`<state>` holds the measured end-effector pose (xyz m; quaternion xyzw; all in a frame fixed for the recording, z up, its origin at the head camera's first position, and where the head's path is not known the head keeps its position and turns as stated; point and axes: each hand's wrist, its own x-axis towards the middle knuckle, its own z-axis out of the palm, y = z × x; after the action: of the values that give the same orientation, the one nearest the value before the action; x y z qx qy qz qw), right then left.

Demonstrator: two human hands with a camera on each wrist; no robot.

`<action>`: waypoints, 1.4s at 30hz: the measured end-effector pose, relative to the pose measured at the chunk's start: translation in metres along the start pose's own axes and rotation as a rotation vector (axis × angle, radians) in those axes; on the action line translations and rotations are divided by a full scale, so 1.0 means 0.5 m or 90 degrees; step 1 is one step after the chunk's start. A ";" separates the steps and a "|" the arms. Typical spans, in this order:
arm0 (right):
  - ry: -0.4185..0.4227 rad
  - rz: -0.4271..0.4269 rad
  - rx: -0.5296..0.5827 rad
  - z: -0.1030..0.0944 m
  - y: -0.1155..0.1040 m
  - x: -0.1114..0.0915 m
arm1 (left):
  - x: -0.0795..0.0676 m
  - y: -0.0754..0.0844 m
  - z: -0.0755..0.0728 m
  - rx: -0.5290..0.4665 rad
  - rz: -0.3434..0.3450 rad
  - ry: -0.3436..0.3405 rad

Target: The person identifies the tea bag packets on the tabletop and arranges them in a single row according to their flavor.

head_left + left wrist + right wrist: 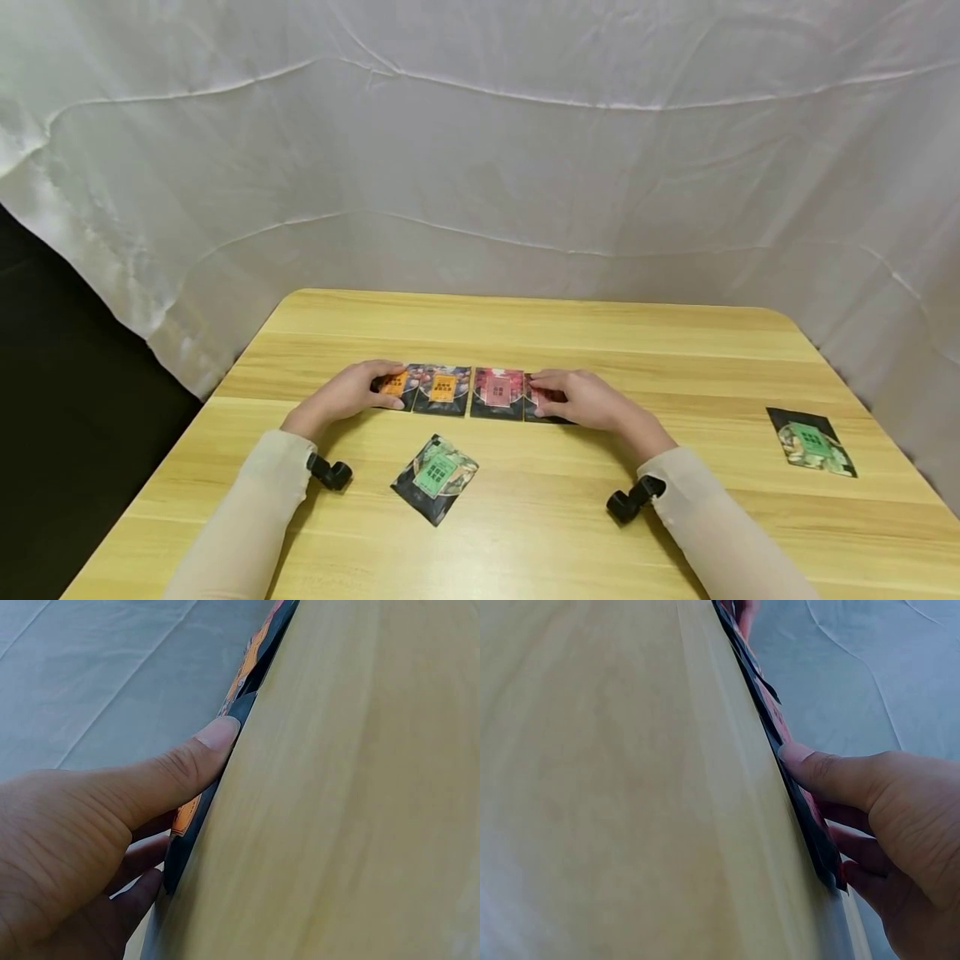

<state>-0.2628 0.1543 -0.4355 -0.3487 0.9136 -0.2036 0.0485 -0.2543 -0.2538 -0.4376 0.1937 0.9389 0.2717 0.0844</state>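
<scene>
Four flat sachets lie side by side in a row across the table, in the head view. At the left end, my left hand [347,392] holds an orange-labelled sachet [397,383] by its edges, the thumb on its near edge [196,817]. Beside it lies a second orange-labelled sachet [442,390], then a pink-labelled sachet [497,393]. My right hand [591,402] holds the right-end pink-labelled sachet [534,400], partly hidden under the fingers. In the right wrist view, the thumb rests on that sachet's near edge [810,832].
A green-labelled sachet [435,478] lies turned at an angle nearer me, between the forearms. Another green-labelled sachet [813,442] lies far to the right. The wooden table [525,517] ends at a pale cloth curtain [480,183] behind. Black wrist cameras sit on both sleeves.
</scene>
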 end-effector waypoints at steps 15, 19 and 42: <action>0.058 -0.047 -0.023 -0.005 -0.010 0.002 | 0.005 0.000 0.000 0.000 -0.002 0.000; 0.064 -0.062 -0.032 -0.008 -0.025 0.002 | 0.008 0.002 -0.003 0.001 -0.008 -0.002; -0.012 -0.077 0.008 0.031 -0.155 0.004 | 0.016 0.004 0.001 -0.001 -0.001 -0.002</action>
<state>-0.2130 0.0953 -0.4182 -0.4052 0.8890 -0.2083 0.0468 -0.2610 -0.2486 -0.4370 0.1934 0.9386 0.2722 0.0867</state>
